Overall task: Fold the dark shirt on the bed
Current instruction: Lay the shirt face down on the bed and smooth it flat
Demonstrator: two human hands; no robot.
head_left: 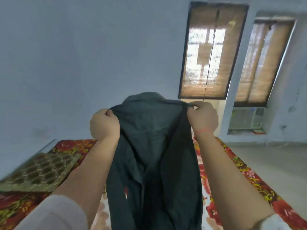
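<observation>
Dark shirt (154,146): held aloft over the bed (232,165), long axis vertical, hem toward the bed's near edge. Left hand (104,124) and right hand (201,117) each pinched a shoulder, level, equally near.

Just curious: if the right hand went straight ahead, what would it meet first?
Nothing close, it seems: the right hand, pinching the dark shirt, faces open air, then probably the shaded window, though depth is unclear.
</observation>
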